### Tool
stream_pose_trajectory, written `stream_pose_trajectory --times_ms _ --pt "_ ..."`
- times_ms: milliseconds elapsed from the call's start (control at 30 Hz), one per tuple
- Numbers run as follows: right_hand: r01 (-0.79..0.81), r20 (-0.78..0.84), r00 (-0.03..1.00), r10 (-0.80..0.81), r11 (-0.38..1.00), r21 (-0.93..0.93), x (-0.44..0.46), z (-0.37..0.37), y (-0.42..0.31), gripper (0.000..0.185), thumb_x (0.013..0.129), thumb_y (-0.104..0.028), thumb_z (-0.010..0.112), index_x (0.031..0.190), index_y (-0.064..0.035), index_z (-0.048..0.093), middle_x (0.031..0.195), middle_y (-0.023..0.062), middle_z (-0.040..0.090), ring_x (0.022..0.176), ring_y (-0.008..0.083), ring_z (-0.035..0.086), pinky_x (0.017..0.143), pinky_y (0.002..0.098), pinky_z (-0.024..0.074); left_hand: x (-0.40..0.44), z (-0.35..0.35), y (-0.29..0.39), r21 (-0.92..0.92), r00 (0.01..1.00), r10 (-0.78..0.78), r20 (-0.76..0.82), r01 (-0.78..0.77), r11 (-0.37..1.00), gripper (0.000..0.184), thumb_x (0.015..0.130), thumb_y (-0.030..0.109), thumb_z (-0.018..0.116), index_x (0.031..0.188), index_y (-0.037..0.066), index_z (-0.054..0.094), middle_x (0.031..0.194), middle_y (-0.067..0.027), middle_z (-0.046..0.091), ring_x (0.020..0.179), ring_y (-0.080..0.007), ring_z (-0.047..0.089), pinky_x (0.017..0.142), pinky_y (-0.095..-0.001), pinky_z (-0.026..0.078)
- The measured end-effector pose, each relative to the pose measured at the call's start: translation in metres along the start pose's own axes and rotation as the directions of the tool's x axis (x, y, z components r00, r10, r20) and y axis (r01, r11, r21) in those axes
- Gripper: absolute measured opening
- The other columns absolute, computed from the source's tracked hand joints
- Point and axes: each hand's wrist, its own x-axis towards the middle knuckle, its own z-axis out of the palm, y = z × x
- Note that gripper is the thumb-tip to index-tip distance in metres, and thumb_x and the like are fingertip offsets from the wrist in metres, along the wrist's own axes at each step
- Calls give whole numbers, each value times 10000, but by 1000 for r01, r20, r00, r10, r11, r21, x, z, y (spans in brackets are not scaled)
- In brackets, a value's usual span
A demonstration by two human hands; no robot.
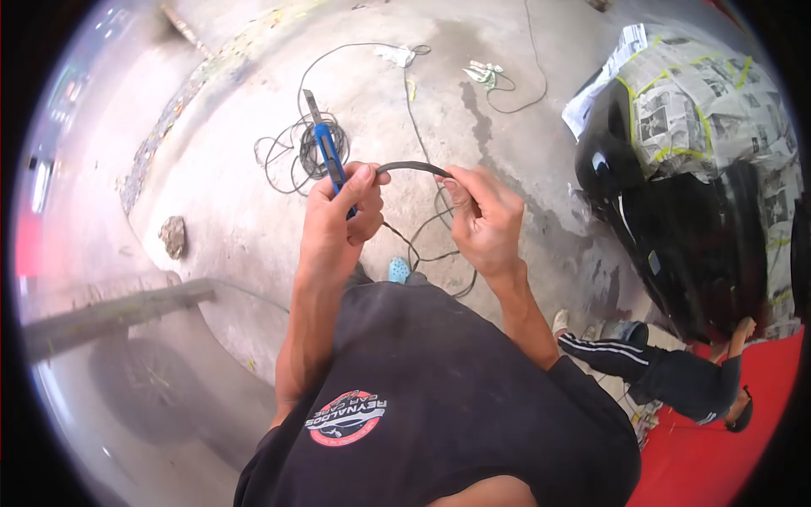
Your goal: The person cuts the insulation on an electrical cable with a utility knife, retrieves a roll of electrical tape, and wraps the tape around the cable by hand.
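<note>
Dark T-shirt (473,363) fills the foreground; beyond it, the left grip (324,216) holds a blue utility knife (327,149), blade (312,106) out, and black cable (414,166), bowed across to the pinching right grip (490,216). No cut shows between; remaining work is unclear.

Cutter (328,145): partly hidden by left hand (348,204)
Cable (412,166): covered where right hand (488,221) grips
Shirt (473,380): cut off below
Shoe (399,269): mostly hidden
Newspaper (663,118): print too small to read
</note>
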Motion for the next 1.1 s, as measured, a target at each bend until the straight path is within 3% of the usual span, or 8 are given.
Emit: stream_pose_trajectory --times_ms 167,267,400,533,667,833,967,1100 --pt "-412 225 906 357 865 287 50 42 13 259 1031 -199 563 880 -13 661 594 -41 464 524 52 372 461 261 270 102 -51 34 90 996 -82 44 78 993 293 980 240 654 988 -47 597 575 78 378 439 -14 256 419 -224 188" --pt "-612 338 774 535 498 614 84 75 18 340 1056 -253 514 860 -16 658 609 -89 382 555 12 285 491 242 213 161 -77 53 137 980 -115 162 93 986 286 982 234 652 970 -47 602 579 81 376 452 -6 263 424 -227 183" --pt "-632 332 771 544 590 502 135 100 19 373 1064 -294 509 854 -20 649 625 -87 354 573 26 293 523 229 233 219 -100 86 201 956 -210 207 169 965 266 1006 228 612 1044 -33 654 609 72 424 468 -3 291 428 -219 180" --pt "-594 245 804 541 725 349 173 95 18 369 1065 -290 509 865 -18 658 637 -86 354 596 28 295 548 229 257 263 -109 115 594 987 -6 160 -92 799 377 1064 303 477 1169 -4 669 763 56 501 483 3 296 440 -203 200" --pt "-531 234 842 486 824 201 201 77 34 337 1056 -266 522 888 -18 675 590 -62 409 554 38 280 501 261 241 281 -115 143 498 953 -12 302 -147 855 526 1084 429 345 1116 9 661 683 50 417 538 -45 297 502 -236 234" --pt "-428 233 882 409 903 36 245 44 28 295 1041 -231 543 897 -10 674 590 16 541 513 84 319 487 287 281 293 -96 163 458 855 -67 514 -208 865 193 953 88 631 1104 -30 613 842 -83 638 678 -101 535 639 -249 446" --pt "-352 300 882 362 932 -90 266 24 24 266 1031 -210 556 904 -12 681 599 31 533 507 97 353 480 285 295 292 -57 183 505 812 -62 580 -299 810 342 877 -77 491 1192 -47 621 942 -136 686 695 -124 568 640 -264 462" --pt "-307 332 882 335 942 -136 278 9 15 257 1031 -195 556 923 2 683 565 0 471 509 66 352 474 259 284 302 -20 197 578 676 25 737 -648 496 306 822 -97 542 1071 -26 705 840 -124 640 652 -162 567 567 -286 430"
